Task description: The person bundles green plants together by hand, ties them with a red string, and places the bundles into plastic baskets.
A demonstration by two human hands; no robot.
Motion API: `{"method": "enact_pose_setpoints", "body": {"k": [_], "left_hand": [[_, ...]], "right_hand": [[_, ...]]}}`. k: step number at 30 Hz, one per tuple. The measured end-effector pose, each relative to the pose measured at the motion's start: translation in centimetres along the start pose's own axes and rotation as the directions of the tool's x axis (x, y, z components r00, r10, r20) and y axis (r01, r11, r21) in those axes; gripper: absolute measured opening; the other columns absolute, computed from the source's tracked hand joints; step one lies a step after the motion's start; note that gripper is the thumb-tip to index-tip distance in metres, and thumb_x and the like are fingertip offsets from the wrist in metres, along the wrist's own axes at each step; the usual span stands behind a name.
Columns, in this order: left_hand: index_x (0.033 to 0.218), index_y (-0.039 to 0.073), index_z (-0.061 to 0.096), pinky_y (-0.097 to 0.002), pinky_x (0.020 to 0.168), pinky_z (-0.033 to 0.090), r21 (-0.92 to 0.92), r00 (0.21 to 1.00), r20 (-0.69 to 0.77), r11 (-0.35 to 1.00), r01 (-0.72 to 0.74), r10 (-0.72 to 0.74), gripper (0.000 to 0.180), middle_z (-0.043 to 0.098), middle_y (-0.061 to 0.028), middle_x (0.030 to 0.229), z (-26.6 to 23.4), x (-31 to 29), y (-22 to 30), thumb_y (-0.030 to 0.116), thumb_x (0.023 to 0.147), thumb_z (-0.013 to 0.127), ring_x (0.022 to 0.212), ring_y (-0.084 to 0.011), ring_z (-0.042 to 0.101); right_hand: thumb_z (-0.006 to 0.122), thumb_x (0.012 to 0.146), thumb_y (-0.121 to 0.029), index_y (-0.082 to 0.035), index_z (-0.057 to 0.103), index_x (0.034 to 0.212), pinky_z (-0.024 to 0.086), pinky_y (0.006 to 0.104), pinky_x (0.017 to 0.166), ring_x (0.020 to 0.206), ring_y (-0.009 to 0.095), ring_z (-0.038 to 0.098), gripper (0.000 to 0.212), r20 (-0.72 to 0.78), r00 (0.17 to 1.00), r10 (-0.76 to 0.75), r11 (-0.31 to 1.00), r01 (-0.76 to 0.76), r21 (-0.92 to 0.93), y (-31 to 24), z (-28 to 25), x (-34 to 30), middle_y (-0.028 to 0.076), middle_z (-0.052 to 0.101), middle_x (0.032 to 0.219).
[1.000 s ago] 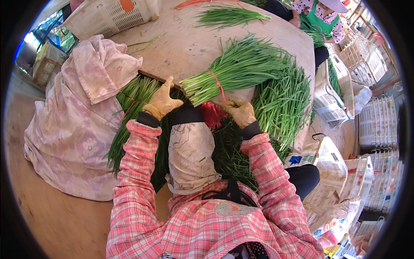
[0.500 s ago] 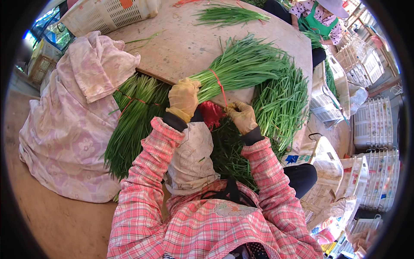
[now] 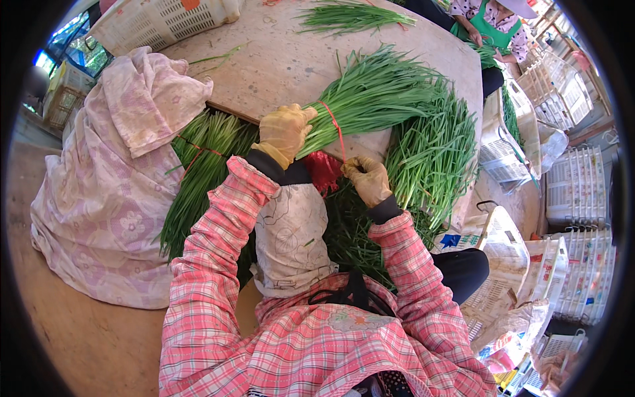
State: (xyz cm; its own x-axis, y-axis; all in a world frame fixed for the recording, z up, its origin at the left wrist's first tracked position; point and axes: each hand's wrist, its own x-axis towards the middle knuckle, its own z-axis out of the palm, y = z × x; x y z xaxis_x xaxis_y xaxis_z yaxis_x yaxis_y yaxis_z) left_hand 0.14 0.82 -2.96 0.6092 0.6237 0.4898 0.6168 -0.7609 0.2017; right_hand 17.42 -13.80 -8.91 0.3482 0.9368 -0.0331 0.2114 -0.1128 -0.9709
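The left hand (image 3: 281, 137), in a yellowish glove, was positioned at the stem end of a bundle of long green leaves (image 3: 380, 87). Its fingers were bent at the stems; whether they were clamped on them or only pressed against them could not be told. The right hand (image 3: 368, 181), also gloved, was located below and to the right of the stem end. Its fingers were together, clamped on the lower end of a red band (image 3: 337, 129), which ran taut up across the stems.

The bundle lay on the counter (image 3: 245, 76) in front of the person, stems toward the left hand, leaf tips toward the right. A heap of loose leaves (image 3: 433, 159) lay beside it on the right. A piece of red material (image 3: 322, 173) was situated between the two hands, below the stems.

A second bundle (image 3: 210, 165), fitted with a red tie, was located left of the left hand, partly covered by a patterned cloth (image 3: 119, 198). A smaller bunch (image 3: 357, 18) lay at the far side of the counter, and a white perforated crate (image 3: 165, 25) stood at the far left.
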Motion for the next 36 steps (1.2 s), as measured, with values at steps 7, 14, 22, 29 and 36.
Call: {"method": "enact_pose_setpoints", "body": {"k": [7, 14, 22, 29, 36], "left_hand": [[0.096, 0.02, 0.067, -0.0404, 0.067, 0.048, 0.005, 1.0, -0.004, 1.0, 0.011, -0.011, 0.019, 0.06, -0.0056, 0.08, 1.6, 0.6, -0.8, 0.024, 0.078, 0.065, 0.079, -0.0265, 0.061], [0.087, 0.015, 0.066, -0.0402, 0.067, 0.049, 0.088, 0.993, 0.108, 0.996, 0.028, -0.037, 0.012, 0.063, -0.007, 0.084, 0.9, 1.4, 0.1, 0.024, 0.081, 0.061, 0.079, -0.0272, 0.062], [0.096, 0.016, 0.066, -0.0406, 0.068, 0.048, -0.172, 0.999, -0.026, 0.985, 0.018, -0.023, 0.014, 0.062, -0.0077, 0.083, 0.9, 0.7, -0.7, 0.018, 0.084, 0.058, 0.079, -0.028, 0.061], [0.097, 0.017, 0.065, -0.0407, 0.065, 0.047, -0.119, 0.988, -0.015, 0.981, -0.156, 0.155, 0.016, 0.059, -0.0075, 0.084, 1.0, 0.3, -1.5, 0.013, 0.083, 0.06, 0.078, -0.0293, 0.06], [0.092, 0.016, 0.063, -0.0408, 0.062, 0.047, -0.068, 0.987, 0.04, 0.986, -0.155, 0.158, 0.012, 0.057, -0.0074, 0.081, 1.1, 1.1, -1.8, 0.013, 0.082, 0.056, 0.077, -0.0287, 0.06]], "right_hand": [[0.064, 0.083, -0.01, 0.004, 0.066, 0.092, 0.045, 0.0263, 0.061, 0.066, 0.009, 0.054, 0.017, -0.027, 0.999, 0.024, 0.999, -0.023, 0.04, -0.1, -0.2, 0.0, 0.006, 0.064, 0.072], [0.064, 0.083, -0.009, 0.004, 0.066, 0.091, 0.045, 0.0264, 0.06, 0.065, 0.009, 0.053, 0.016, -0.052, 0.999, 0.008, 0.997, -0.005, 0.073, 0.6, -0.6, 0.1, 0.005, 0.064, 0.071], [0.064, 0.084, -0.009, 0.004, 0.065, 0.094, 0.046, 0.0257, 0.064, 0.068, 0.01, 0.055, 0.017, -0.063, 0.998, 0.016, 0.998, -0.012, 0.054, 0.0, -1.4, -0.5, 0.006, 0.064, 0.074], [0.064, 0.084, -0.009, 0.005, 0.064, 0.094, 0.047, 0.0255, 0.065, 0.07, 0.009, 0.055, 0.018, -0.063, 0.998, 0.001, 0.998, 0.003, 0.06, 0.3, -1.6, -0.7, 0.006, 0.065, 0.075], [0.064, 0.084, -0.008, 0.005, 0.065, 0.093, 0.046, 0.025, 0.065, 0.07, 0.008, 0.054, 0.016, -0.054, 0.998, 0.028, 0.998, -0.025, 0.063, -0.2, -1.6, -1.0, 0.005, 0.064, 0.076]]}}
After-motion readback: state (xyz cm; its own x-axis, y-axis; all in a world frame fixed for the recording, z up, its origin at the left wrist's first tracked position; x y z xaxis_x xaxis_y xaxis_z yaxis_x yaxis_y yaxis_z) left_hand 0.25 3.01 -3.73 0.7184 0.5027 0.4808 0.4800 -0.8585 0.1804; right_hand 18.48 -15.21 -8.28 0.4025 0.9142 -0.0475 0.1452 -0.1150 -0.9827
